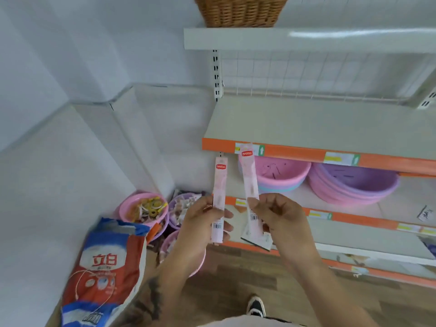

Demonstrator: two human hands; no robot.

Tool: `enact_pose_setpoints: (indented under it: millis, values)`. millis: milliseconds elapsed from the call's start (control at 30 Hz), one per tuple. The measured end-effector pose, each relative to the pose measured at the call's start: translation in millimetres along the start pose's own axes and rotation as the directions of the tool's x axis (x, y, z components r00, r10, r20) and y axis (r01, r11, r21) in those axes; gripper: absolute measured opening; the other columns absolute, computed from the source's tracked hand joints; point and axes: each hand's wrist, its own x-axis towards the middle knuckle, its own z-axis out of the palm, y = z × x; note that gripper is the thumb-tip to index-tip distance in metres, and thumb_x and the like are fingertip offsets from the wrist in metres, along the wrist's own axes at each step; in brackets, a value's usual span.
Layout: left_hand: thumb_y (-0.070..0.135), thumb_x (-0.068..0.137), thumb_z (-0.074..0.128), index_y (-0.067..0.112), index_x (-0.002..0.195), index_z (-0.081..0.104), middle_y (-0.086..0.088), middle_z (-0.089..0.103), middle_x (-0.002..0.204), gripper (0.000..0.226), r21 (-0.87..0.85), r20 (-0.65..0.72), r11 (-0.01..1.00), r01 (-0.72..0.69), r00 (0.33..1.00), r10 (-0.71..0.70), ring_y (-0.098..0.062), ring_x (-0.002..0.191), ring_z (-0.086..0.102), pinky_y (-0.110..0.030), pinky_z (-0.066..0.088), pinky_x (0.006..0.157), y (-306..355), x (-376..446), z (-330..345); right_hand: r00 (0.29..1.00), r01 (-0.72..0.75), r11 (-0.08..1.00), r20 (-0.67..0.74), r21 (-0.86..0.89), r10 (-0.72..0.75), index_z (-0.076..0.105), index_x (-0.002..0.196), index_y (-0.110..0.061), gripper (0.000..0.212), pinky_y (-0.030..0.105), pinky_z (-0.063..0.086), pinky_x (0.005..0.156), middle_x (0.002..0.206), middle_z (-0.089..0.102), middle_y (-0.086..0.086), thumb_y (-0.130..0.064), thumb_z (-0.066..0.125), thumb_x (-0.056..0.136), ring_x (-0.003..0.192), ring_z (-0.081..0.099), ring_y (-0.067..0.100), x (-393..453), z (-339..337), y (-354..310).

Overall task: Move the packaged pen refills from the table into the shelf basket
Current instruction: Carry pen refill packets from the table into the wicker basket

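Head view, looking down at a shelving unit (330, 128) with orange edge strips; the left hand (200, 230) holds one pack of pen refills, the left pack (219, 192), its grip closed round the lower part with fingers curled across the front near the barcode; the pack stands nearly upright, red label at its top; the right hand (276, 215) pinches a second pack, the right pack (249, 178), between thumb and curled fingers at mid-length; this pack tilts slightly leftward toward its top, its upper end overlapping the orange strip of the middle shelf in the picture; the two packs are near each other but apart; a wicker basket (240, 10) sits on the top shelf (306, 40), well above both packs; stacked pink bowls (283, 175) and purple bowls (354, 182) rest on a lower shelf behind the hands; on the floor to the left, a red and blue bag (103, 274) leans beside a pink bowl of small items (144, 208); a black shoe (256, 305) shows on the wooden floor (236, 279).
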Motion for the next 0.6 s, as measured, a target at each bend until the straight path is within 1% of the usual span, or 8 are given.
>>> enact_pose_setpoints:
  millis: [100,200,300,367,400,467,533,600]
  values:
    - [-0.004,0.097,0.055,-0.004,0.113,0.063,-0.02,0.069,0.079,0.017,-0.018,-0.024,1.0,-0.025,0.999,0.025,-0.027,0.054,0.058,-0.033,0.053,0.049,12,23,22,0.998,0.034,0.998,0.044,0.058,-0.036,0.076,0.079,-0.018,0.013,0.035,0.047,0.063,0.08,0.072,0.014,-0.023,0.078,0.091,0.066,0.056,0.021,29,-8,-20]
    - [0.005,0.095,0.066,-0.007,0.104,0.061,-0.021,0.061,0.074,0.016,-0.066,-0.014,0.994,-0.085,0.996,0.084,-0.027,0.049,0.053,-0.033,0.049,0.046,21,42,42,0.992,0.052,0.993,0.113,0.102,-0.063,0.075,0.08,-0.016,0.013,0.031,0.051,0.061,0.077,0.076,0.004,-0.016,0.073,0.094,0.064,0.065,0.019,53,-10,-35]
    - [0.021,0.088,0.078,-0.003,0.106,0.069,-0.027,0.06,0.077,0.031,-0.114,0.034,0.981,-0.155,0.987,0.16,-0.03,0.055,0.053,-0.036,0.05,0.051,33,52,55,0.978,0.05,0.983,0.192,0.174,-0.084,0.075,0.09,-0.01,0.009,0.043,0.058,0.068,0.088,0.078,0.015,-0.015,0.07,0.096,0.072,0.071,0.039,72,-8,-41]
    - [0.025,0.089,0.077,0.005,0.105,0.075,-0.04,0.06,0.09,0.025,-0.144,0.06,0.972,-0.186,0.979,0.196,-0.041,0.067,0.054,-0.044,0.055,0.059,40,57,59,0.971,0.037,0.973,0.222,0.226,-0.089,0.076,0.091,-0.011,0.009,0.045,0.059,0.063,0.091,0.076,0.021,-0.014,0.069,0.096,0.071,0.068,0.049,82,-5,-43]
    - [0.024,0.09,0.077,0.008,0.104,0.078,-0.044,0.059,0.098,0.021,-0.159,0.073,0.969,-0.188,0.977,0.201,-0.049,0.074,0.054,-0.055,0.056,0.066,44,60,61,0.971,0.029,0.969,0.224,0.244,-0.085,0.076,0.091,-0.011,0.008,0.044,0.059,0.062,0.093,0.077,0.021,-0.013,0.069,0.095,0.071,0.069,0.048,87,-3,-44]
    - [0.024,0.09,0.075,0.013,0.103,0.08,-0.045,0.059,0.109,0.019,-0.194,0.092,0.963,-0.189,0.973,0.209,-0.067,0.088,0.053,-0.079,0.045,0.083,50,68,61,0.97,0.022,0.961,0.227,0.274,-0.087,0.074,0.093,-0.011,0.006,0.043,0.056,0.065,0.099,0.077,0.02,-0.016,0.072,0.091,0.074,0.071,0.04,97,3,-46]
    - [0.029,0.088,0.075,0.014,0.106,0.08,-0.04,0.063,0.115,0.024,-0.203,0.119,0.962,-0.182,0.971,0.208,-0.074,0.1,0.05,-0.085,0.037,0.088,58,77,59,0.971,0.028,0.956,0.22,0.291,-0.095,0.072,0.094,-0.011,0.012,0.045,0.055,0.068,0.101,0.076,0.021,-0.018,0.079,0.087,0.082,0.071,0.039,108,9,-48]
    - [0.032,0.086,0.077,0.009,0.109,0.077,-0.037,0.065,0.114,0.032,-0.2,0.144,0.962,-0.188,0.965,0.219,-0.071,0.101,0.053,-0.082,0.04,0.088,68,86,55,0.973,0.037,0.951,0.205,0.308,-0.105,0.067,0.095,-0.005,0.021,0.046,0.056,0.069,0.102,0.073,0.026,-0.017,0.081,0.086,0.085,0.07,0.042,118,15,-54]
